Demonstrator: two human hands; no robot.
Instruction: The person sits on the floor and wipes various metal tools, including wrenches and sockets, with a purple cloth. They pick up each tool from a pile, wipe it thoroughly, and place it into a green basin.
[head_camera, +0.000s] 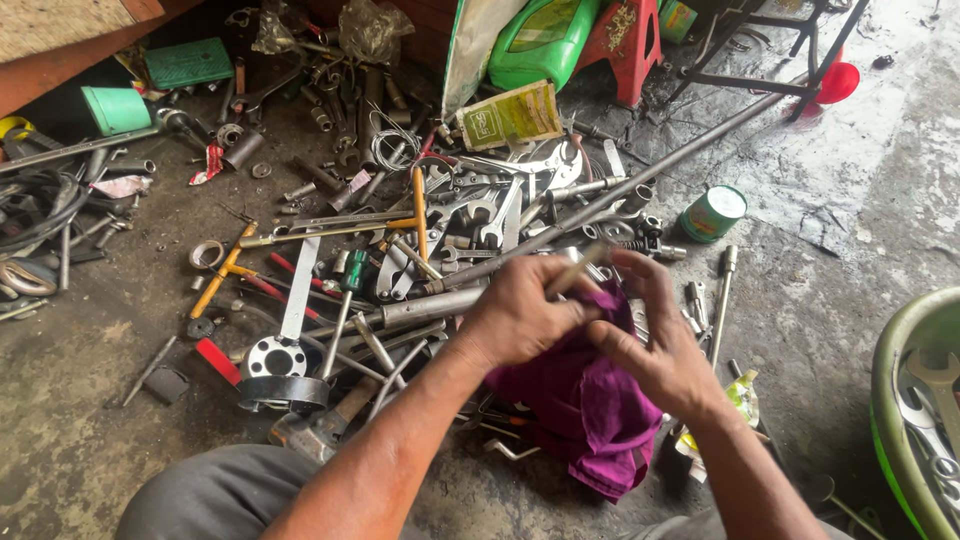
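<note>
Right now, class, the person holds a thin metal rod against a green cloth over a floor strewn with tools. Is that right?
Not quite: the cloth is purple, not green. The head view shows both hands, left hand and right hand, holding it with the thin metal rod above the tool-strewn floor.

Stained grey concrete floor (850, 220) in daylight, a red plastic stool (628, 40) at its far edge.

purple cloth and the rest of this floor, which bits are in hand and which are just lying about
In hand:
- purple cloth
- thin metal rod
- left hand and right hand, both on rod and cloth

Lying about:
- green tin
- long steel bar
- pile of spanners
- green basin
</note>
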